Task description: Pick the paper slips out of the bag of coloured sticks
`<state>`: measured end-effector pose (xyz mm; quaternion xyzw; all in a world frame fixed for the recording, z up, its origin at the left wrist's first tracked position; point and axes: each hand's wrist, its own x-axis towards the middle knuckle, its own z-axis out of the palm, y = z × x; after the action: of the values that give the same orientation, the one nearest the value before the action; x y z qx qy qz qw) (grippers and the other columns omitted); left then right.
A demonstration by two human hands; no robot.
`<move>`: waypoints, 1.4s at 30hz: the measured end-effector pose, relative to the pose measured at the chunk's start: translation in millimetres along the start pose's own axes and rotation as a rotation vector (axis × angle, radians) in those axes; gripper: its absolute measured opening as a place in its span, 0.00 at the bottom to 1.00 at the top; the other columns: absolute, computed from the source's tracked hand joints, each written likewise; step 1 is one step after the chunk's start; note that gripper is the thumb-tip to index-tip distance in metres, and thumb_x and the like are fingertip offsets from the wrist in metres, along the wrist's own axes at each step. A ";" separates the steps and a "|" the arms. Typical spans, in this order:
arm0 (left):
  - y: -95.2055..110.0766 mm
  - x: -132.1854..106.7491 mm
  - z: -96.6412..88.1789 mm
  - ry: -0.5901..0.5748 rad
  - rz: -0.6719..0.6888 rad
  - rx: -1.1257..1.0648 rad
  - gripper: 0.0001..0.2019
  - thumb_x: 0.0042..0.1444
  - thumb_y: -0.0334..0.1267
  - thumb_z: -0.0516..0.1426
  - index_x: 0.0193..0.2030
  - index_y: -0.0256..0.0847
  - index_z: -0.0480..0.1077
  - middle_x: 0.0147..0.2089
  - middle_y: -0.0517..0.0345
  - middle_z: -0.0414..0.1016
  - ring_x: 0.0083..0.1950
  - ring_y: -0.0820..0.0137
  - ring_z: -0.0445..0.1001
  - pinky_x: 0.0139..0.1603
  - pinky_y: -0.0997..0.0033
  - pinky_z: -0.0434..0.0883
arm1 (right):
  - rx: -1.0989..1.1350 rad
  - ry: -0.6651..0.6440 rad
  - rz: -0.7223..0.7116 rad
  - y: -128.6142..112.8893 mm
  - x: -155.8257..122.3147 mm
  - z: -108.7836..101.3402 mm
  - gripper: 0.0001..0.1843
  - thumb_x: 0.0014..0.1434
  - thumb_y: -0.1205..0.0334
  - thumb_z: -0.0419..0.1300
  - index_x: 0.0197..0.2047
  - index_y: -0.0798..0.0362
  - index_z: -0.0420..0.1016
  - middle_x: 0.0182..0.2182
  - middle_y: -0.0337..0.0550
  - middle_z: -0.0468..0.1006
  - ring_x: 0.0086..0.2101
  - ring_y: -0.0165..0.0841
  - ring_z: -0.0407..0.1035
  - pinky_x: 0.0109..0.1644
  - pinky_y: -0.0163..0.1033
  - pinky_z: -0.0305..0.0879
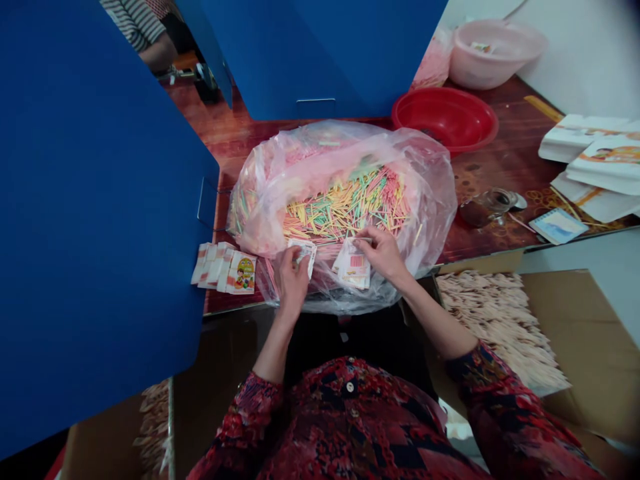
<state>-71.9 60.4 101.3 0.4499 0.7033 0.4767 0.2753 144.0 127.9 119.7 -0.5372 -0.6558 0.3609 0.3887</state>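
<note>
While the left hand (293, 281) pinches a small printed paper packet (303, 255) and the right hand (381, 253), apart from it, touches a second packet (353, 265), both sit over the near side of a clear plastic bag (430, 187) heaped with pastel sticks (345, 207), a blue partition (100, 233) close at left and a cardboard box (585, 333) lower right.

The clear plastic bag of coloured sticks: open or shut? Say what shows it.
Open: the clear plastic bag gapes wide, leaving the pastel-coloured sticks inside exposed.

Bright even light, soft shadows; glare on plastic bag (340, 153); wide-angle warp w/ dark corners.
</note>
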 end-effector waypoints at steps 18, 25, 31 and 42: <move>-43.8 33.4 -21.1 0.032 -0.017 0.115 0.09 0.58 0.44 0.62 0.38 0.42 0.76 0.34 0.59 0.79 0.37 0.68 0.74 0.40 0.71 0.70 | -0.633 0.120 -0.261 3.2 -12.1 18.5 0.09 0.70 0.60 0.57 0.45 0.50 0.80 0.45 0.49 0.76 0.47 0.43 0.68 0.54 0.50 0.57; -40.0 27.3 -22.8 0.115 0.225 0.148 0.10 0.62 0.41 0.60 0.42 0.40 0.82 0.47 0.49 0.84 0.49 0.62 0.79 0.56 0.62 0.73 | -0.500 -0.034 -0.275 -12.4 -3.1 37.5 0.08 0.69 0.60 0.59 0.46 0.49 0.80 0.44 0.46 0.79 0.48 0.42 0.70 0.55 0.49 0.56; -29.5 21.7 -24.0 0.206 0.342 0.299 0.11 0.66 0.41 0.59 0.44 0.42 0.83 0.57 0.47 0.82 0.57 0.58 0.77 0.63 0.54 0.69 | -0.352 -0.153 -0.258 -21.6 7.1 57.2 0.10 0.69 0.59 0.60 0.49 0.48 0.82 0.46 0.47 0.80 0.51 0.43 0.70 0.58 0.50 0.58; -9.4 26.9 -31.5 -0.159 0.028 -0.248 0.14 0.59 0.48 0.62 0.44 0.41 0.77 0.40 0.58 0.79 0.40 0.70 0.75 0.44 0.72 0.72 | 0.219 -0.308 -0.195 -33.7 24.3 70.4 0.12 0.63 0.57 0.62 0.29 0.52 0.70 0.29 0.36 0.70 0.34 0.32 0.64 0.43 0.38 0.59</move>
<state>-113.0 69.9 106.2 0.4584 0.6088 0.5265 0.3769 63.6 142.5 121.9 -0.3644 -0.7133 0.4686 0.3727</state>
